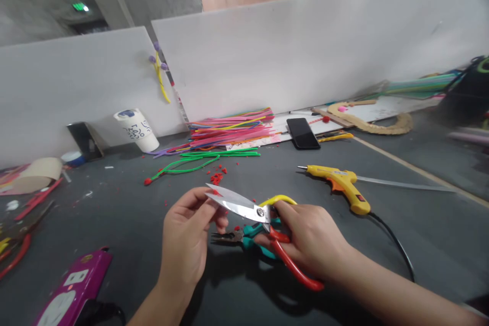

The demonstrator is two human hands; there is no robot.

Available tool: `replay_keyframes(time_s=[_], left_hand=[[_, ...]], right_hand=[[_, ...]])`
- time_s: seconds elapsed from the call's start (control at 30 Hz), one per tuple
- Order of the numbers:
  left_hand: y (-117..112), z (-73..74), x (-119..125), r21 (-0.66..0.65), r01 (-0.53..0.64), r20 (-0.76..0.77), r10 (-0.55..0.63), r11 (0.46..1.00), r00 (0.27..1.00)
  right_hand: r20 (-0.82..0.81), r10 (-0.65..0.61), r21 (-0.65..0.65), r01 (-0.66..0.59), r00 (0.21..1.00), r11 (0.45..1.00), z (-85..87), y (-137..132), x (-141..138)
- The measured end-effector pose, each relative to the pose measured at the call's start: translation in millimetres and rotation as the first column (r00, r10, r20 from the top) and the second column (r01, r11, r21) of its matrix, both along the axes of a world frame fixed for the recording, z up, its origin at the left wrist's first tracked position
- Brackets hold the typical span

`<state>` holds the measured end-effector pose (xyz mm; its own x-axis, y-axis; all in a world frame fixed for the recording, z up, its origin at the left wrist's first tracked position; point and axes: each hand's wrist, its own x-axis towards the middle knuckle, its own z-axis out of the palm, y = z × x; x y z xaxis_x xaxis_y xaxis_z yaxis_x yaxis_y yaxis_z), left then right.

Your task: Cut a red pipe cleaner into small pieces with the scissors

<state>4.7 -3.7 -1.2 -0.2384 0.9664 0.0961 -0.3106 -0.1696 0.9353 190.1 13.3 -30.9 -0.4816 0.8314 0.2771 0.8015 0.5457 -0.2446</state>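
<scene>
My right hand (311, 234) is wrapped round the scissors (240, 208), which have one yellow and one red handle. Their blades point left and stand slightly apart. A small red piece (216, 193) shows between the blades near the tips. My left hand (191, 232) pinches this piece, its fingertips close against the blades. Most of the piece is hidden by fingers and steel. Beneath the scissors lie pliers (229, 237) with teal handles, partly covered by my right hand. Red scraps (216, 178) are scattered on the dark table just beyond the blades.
A yellow glue gun (340, 183) lies right, its cable running toward me. Green stems (221, 153), pink stems (233, 132) and a phone (302, 133) lie farther back. A white roll (136, 130) stands by the partition (298, 56). A purple power strip (76, 285) sits front left.
</scene>
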Motion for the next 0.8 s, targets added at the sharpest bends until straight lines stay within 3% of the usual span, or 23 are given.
replay_keyframes(time_s=[0.8], left_hand=[[1.5, 1.2, 0.1, -0.029, 0.007, 0.017, -0.007, 1.0, 1.0]], right_hand=[[0.005, 0.031, 0.096, -0.031, 1.0, 0.995, -3.9, -1.6, -1.9]])
